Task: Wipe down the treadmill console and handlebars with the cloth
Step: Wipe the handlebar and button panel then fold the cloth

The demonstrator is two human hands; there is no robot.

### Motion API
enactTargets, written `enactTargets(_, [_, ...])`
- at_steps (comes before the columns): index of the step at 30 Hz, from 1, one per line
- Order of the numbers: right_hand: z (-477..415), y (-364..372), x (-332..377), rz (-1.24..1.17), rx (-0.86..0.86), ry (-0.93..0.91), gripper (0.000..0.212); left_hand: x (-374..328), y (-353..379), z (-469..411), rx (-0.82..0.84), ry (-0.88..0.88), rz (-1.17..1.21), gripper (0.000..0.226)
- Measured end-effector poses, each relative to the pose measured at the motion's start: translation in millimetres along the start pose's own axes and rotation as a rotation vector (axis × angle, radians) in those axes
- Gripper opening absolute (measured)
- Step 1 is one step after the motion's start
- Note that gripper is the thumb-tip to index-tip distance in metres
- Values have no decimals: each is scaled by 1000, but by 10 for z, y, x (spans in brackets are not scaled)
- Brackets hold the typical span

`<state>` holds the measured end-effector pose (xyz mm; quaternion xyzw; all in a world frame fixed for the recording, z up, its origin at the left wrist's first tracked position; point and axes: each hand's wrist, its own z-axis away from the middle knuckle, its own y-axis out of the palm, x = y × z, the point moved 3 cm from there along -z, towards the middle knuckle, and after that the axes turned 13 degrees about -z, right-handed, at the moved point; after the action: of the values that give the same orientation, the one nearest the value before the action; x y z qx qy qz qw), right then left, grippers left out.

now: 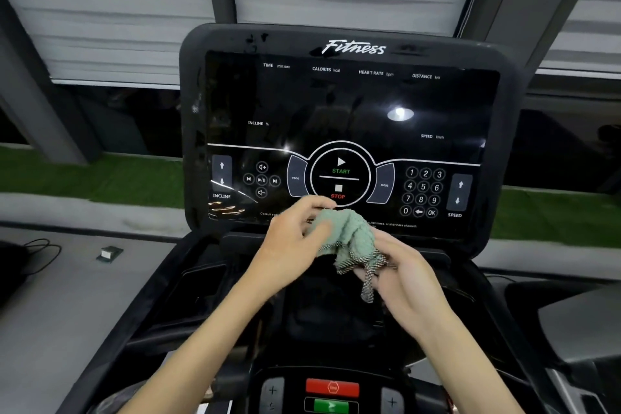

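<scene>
You grasp the green cloth (346, 230) with left hand (292, 240) and right hand (406, 274) | console panel (336, 104) just on far side | left hand nearer

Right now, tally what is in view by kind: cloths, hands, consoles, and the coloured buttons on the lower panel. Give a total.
cloth: 1, green
hands: 2, left hand and right hand, both gripping the cloth
console: 1
lower-panel buttons: 2, red button and green button
Total: 6
</scene>
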<state>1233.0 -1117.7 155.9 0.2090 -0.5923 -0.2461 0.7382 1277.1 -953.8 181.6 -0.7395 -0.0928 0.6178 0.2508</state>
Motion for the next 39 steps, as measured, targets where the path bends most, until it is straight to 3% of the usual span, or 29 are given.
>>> enactTargets(3, [-35,-47,36,64,-84,-61,36,33,-79,-26,-15,-127,159,30])
enactTargets(7, [-72,-30,30,58,-126,-44,23,9,-43,-6,127,-233,471,29])
enactTargets(11, [-65,-21,17,498,-170,-76,19,-21,-20,-8,153,-218,560,28])
enactTargets(14, [43,3,159,695,-206,-272,23,-81,-66,-24,127,-174,490,26])
enactTargets(16, [82,121,235,611,-62,-262,26,-125,-94,-23,119,-147,432,25])
enactTargets(18, [71,309,195,397,205,-67,28,-152,-104,1,134,-141,412,25])
enactTargets(20, [27,449,129,187,325,84,33,-137,-121,44,133,-134,413,27])
enactTargets(22, [-52,522,-2,44,332,171,35,-68,-177,117,82,-106,330,29])
enactTargets(25, [-124,590,-236,-62,307,220,34,39,-278,257,-70,-51,2,29])
enactTargets(32, [-49,789,-622,-54,300,260,31,256,-436,629,-419,170,-466,28])
enactTargets(35, [35,858,-706,-20,296,246,31,411,-515,740,-410,45,-313,32])
enactTargets(39, [154,960,-870,16,270,242,31,620,-654,879,-340,-99,-50,20])
